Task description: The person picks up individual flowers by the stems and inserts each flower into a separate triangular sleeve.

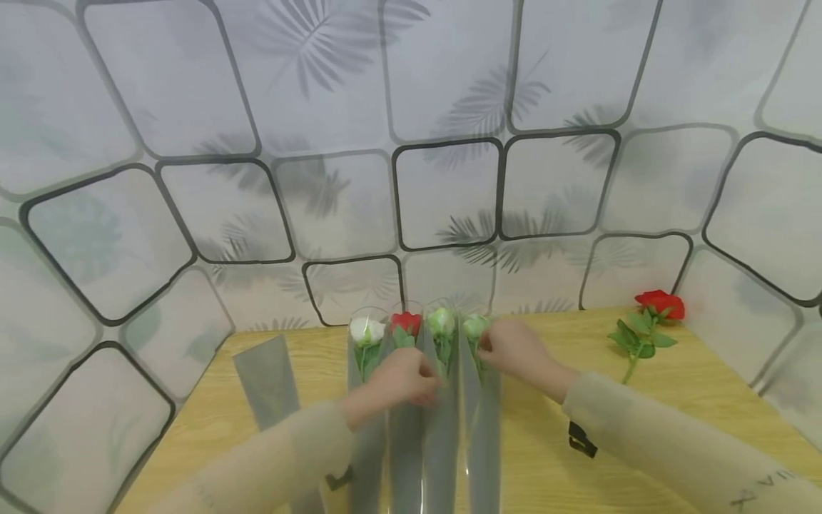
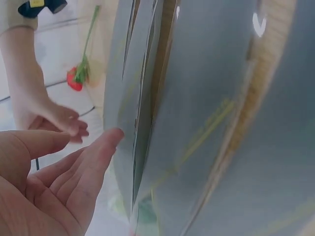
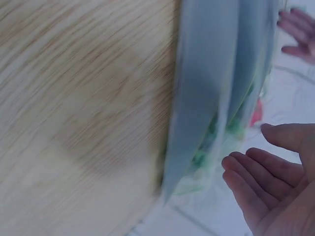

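Several grey flower sleeves with clear fronts lie side by side. They hold a white flower [image 1: 367, 331], a red rose [image 1: 406, 325], a pale green-white flower [image 1: 442, 323] and another pale green flower [image 1: 476, 326] at the right end. My left hand [image 1: 401, 377] hovers over the middle sleeves with its thumb apart and nothing in its grasp; in the left wrist view its fingertips are right at a sleeve's edge [image 2: 129, 113]. My right hand [image 1: 521, 355] is beside the rightmost sleeve [image 1: 484, 435], its fingers loosely bent and holding nothing in the right wrist view.
Another grey sleeve [image 1: 266, 378] lies at an angle on the left, partly under my left forearm. A loose red rose [image 1: 661, 305] with green leaves lies at the table's back right. The wooden table [image 1: 552, 464] meets patterned walls [image 1: 443, 193] at the back and sides.
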A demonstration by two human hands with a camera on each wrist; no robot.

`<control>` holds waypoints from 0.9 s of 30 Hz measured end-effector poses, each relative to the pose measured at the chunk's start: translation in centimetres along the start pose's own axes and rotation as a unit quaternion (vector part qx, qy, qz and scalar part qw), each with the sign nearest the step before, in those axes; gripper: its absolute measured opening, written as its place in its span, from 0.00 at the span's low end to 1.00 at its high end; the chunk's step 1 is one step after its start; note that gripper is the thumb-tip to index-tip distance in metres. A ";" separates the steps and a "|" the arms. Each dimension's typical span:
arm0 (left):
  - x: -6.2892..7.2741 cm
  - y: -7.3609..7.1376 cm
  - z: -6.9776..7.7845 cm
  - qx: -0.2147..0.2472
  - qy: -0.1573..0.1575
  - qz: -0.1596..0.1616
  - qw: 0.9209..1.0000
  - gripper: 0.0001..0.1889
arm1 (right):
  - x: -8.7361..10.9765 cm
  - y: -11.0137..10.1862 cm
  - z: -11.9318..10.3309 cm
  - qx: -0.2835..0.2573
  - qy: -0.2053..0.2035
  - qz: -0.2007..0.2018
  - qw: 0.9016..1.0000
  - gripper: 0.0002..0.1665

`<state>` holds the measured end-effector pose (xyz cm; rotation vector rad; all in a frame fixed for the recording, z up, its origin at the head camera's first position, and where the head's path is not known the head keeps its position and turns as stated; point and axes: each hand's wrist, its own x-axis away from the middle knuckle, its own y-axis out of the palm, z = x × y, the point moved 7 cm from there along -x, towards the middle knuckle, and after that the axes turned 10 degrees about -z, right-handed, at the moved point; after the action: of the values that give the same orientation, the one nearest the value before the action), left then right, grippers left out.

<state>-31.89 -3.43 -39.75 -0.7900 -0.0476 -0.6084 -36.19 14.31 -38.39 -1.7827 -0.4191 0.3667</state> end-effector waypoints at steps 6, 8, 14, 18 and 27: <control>0.8 -2.0 -0.9 -0.036 -0.024 0.030 0.999 0.07 | 0.0 0.7 -2.8 0.001 -0.016 -0.035 0.999 0.21; 1.0 -2.6 -1.3 -0.048 -0.032 0.038 0.998 0.08 | 0.2 0.6 -3.9 0.003 -0.031 -0.034 0.999 0.22; 1.7 -4.0 -2.6 -0.088 -0.040 0.056 0.994 0.10 | 0.6 0.4 -7.5 0.005 -0.064 -0.049 0.997 0.07; 2.4 -4.8 -3.8 -0.106 -0.041 0.068 0.991 0.09 | 0.7 0.7 -9.6 -0.009 -0.079 -0.073 0.994 0.08; 5.2 -8.0 -7.4 -0.174 -0.083 0.103 0.976 0.10 | -0.2 0.2 -13.9 0.014 -0.115 -0.064 0.991 0.15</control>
<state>-33.16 -15.36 -38.51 -1.1693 -0.0106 -0.3549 -29.98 2.25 -35.21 -1.6829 -0.6836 0.4869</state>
